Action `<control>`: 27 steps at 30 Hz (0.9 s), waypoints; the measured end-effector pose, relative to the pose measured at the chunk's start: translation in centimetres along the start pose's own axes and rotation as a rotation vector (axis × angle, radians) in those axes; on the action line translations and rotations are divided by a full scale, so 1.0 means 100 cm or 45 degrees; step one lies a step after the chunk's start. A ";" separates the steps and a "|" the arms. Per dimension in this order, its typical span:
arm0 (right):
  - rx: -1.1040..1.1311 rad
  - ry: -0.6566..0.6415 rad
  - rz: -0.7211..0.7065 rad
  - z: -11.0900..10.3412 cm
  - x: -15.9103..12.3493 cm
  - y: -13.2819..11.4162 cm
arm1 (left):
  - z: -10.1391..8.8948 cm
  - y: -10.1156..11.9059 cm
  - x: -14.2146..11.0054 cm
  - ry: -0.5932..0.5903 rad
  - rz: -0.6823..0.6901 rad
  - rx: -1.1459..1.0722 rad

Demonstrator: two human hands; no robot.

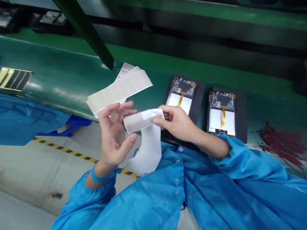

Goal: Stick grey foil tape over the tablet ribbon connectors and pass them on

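Observation:
Between thumb and fingers, my right hand (176, 123) pinches the right end of a white backing sheet with greyish adhesive pieces (139, 121). The sheet bends over, and its long white tail (150, 150) hangs down in front of my blue smock. My left hand (116, 131) is at the sheet's left end, fingers spread and thumb apart, holding nothing. Behind it, several similar strips of greyish rectangular pieces (120, 91) lie fanned on the green bench. To the right rest two opened tablet-like devices, the nearer-to-hand one (183, 91) and another (222, 110), each with a circuit board and orange ribbon cable.
The green bench (55, 76) runs across the view, with a green post (88, 35) standing on it. Dark red wires (283, 140) lie at the right. A yellow-and-black sheet (15, 78) is at far left, above blue cloth (28, 118). Striped tape (67, 151) marks the floor.

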State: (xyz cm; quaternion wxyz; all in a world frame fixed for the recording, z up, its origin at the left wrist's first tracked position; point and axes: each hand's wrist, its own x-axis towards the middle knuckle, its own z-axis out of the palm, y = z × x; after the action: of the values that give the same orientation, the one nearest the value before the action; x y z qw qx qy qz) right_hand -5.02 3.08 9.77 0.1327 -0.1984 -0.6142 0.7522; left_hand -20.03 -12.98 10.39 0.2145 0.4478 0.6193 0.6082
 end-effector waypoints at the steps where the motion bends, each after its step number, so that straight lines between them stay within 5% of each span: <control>1: 0.028 -0.029 0.030 0.001 -0.013 0.000 | 0.001 0.007 -0.005 -0.014 -0.148 -0.062; 3: 0.064 -0.066 0.065 0.000 -0.036 0.002 | 0.005 0.014 -0.013 -0.065 -0.377 -0.084; 6: 0.045 -0.044 0.058 -0.007 -0.060 0.011 | 0.017 0.012 -0.025 -0.136 -0.486 -0.017; 12: -0.586 0.315 -0.418 -0.018 -0.089 0.014 | 0.062 0.007 -0.044 0.018 -0.261 0.240; 17: -0.647 0.299 -0.383 -0.026 -0.106 0.009 | 0.086 0.008 -0.048 -0.090 -0.359 -0.142; 21: -0.657 0.344 -0.417 -0.033 -0.114 0.015 | 0.100 0.010 -0.052 -0.032 -0.124 0.100; 24: -0.989 0.541 -0.701 -0.035 -0.116 0.021 | 0.110 0.012 -0.052 0.045 0.036 0.322; 27: -1.294 0.682 -0.951 -0.038 -0.115 0.027 | 0.114 0.013 -0.048 0.061 0.000 0.411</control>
State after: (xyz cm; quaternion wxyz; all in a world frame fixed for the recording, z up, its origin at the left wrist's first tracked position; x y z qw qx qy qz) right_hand 7.01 0.71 8.02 0.4210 -0.1899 -0.8643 0.1992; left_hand -7.95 -10.67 8.34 0.1249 0.4618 0.7139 0.5114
